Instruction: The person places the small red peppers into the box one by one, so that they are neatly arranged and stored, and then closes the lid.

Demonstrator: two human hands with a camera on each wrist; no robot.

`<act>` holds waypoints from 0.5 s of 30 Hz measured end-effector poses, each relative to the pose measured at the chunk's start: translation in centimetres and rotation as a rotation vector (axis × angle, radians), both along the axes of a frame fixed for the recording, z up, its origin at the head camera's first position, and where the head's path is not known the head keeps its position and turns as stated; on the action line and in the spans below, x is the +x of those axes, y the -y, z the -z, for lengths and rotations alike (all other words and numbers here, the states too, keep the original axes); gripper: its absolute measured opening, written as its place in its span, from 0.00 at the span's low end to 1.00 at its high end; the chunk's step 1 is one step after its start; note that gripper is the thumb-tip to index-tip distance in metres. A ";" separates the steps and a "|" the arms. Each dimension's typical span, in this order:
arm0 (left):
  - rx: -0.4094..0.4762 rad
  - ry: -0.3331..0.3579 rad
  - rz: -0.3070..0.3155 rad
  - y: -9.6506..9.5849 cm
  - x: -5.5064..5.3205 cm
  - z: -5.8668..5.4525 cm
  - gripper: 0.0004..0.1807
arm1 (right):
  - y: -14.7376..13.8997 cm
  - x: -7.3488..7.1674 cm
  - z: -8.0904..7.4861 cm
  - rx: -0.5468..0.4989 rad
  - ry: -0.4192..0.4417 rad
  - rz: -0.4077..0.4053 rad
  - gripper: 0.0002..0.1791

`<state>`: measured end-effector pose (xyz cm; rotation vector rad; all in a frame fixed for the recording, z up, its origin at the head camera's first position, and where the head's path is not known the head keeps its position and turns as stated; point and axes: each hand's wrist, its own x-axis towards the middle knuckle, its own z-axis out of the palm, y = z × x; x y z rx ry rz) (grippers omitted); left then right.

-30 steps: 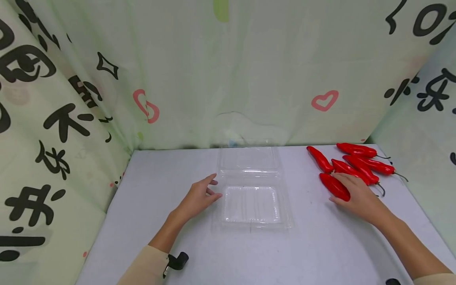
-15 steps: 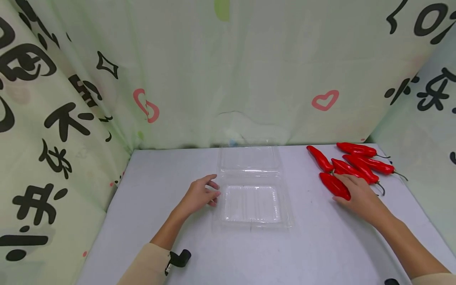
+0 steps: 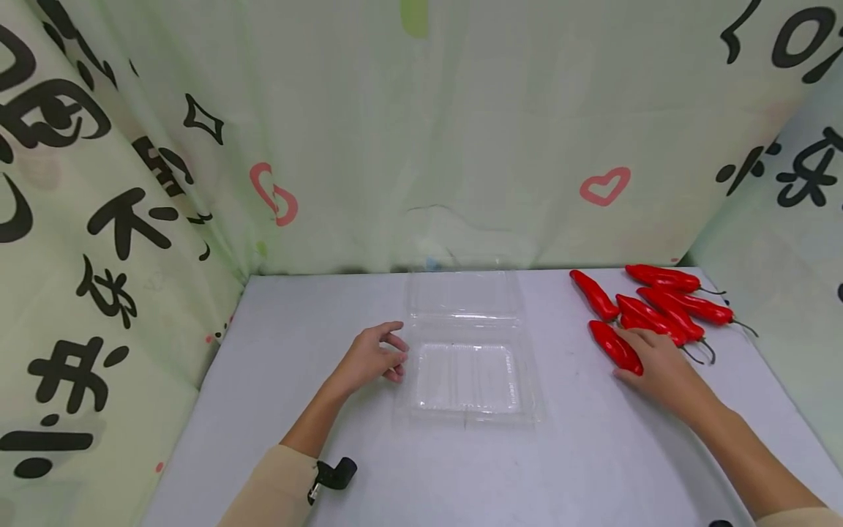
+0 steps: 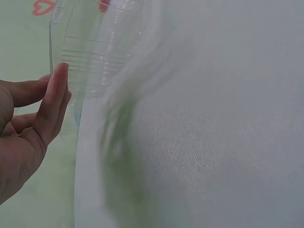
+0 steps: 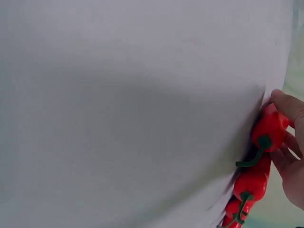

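A see-through plastic clamshell box (image 3: pixel 464 377) lies opened flat in the middle of the table, its lid half towards the back curtain. My left hand (image 3: pixel 369 359) is at the box's left side, fingers loosely bent and fingertips right at its edge; the left wrist view shows a fingertip (image 4: pixel 60 71) overlapping the clear plastic. On the right, my right hand (image 3: pixel 665 373) grips the nearest red chili pepper (image 3: pixel 612 344) between thumb and fingers. The right wrist view shows that pepper (image 5: pixel 268 130) with its green stem pointing out of the grasp.
Several more red chili peppers (image 3: pixel 672 311) lie in a loose pile just behind and beside the right hand, at the table's right back. The white table (image 3: pixel 540 468) ends at a printed curtain (image 3: pixel 461 146) behind and at the sides.
My left hand has drawn its fingers in slightly at the box's edge. My right hand, on the same pepper, has shifted it slightly to the left. The head view has moved a little.
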<state>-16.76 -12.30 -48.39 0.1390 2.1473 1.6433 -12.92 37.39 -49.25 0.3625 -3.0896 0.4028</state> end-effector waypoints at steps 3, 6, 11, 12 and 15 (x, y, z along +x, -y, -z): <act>0.001 0.007 0.003 -0.1 0.0 0.0 0.37 | 0.1 0.2 0.3 0.009 0.026 0.018 0.52; 0.001 0.013 0.004 -0.1 0.1 0.0 0.37 | 0.1 0.2 0.5 0.014 0.076 0.038 0.53; 0.002 0.011 0.005 -0.1 0.1 -0.1 0.36 | 0.0 0.2 0.8 -0.006 0.094 0.032 0.53; 0.003 0.010 0.005 -0.1 0.1 -0.1 0.36 | 0.0 0.2 0.9 -0.012 0.083 0.028 0.52; 0.001 0.009 0.004 -0.1 0.0 0.0 0.37 | 0.0 0.2 1.0 -0.025 0.054 0.019 0.51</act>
